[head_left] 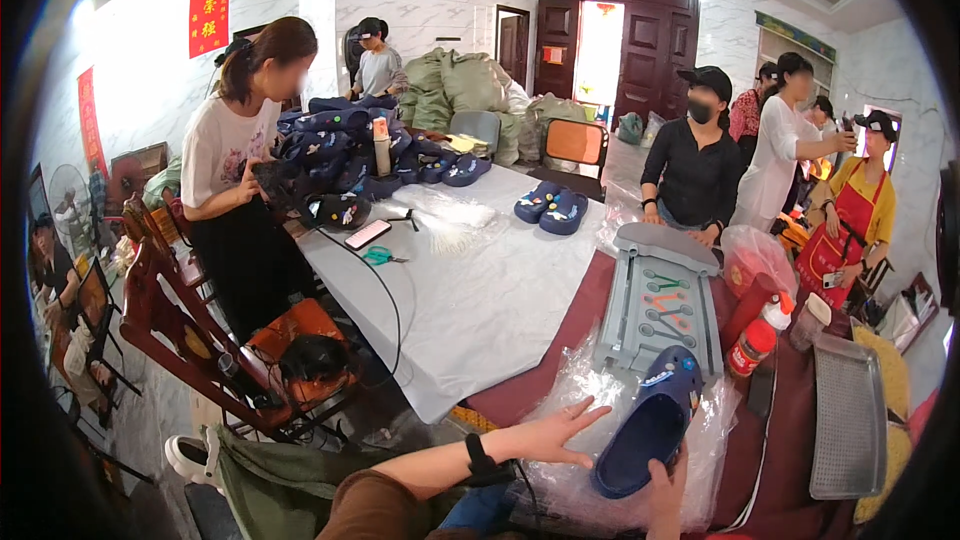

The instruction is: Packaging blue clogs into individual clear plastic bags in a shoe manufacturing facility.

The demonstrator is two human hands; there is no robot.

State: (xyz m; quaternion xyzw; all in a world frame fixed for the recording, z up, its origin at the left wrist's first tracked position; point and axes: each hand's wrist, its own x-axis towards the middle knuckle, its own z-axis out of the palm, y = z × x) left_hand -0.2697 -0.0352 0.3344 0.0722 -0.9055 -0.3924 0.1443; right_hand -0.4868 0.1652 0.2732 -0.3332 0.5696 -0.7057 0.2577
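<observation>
Busy marble-walled workroom with a long table (pixel 470 320) under a white cloth. At its near end, on a maroon cover, a navy clog (pixel 650 425) lies on crinkled clear plastic (pixel 580 380). The right hand (pixel 665 485) grips the clog's heel from below. The left hand (pixel 550 432), fingers spread open, rests flat on the plastic just beside the clog. Behind the clog sits a grey tray (pixel 655 305), with a red bottle (pixel 752 345) to its right. Farther back, a clog pair (pixel 550 207) and several people standing around the table.
</observation>
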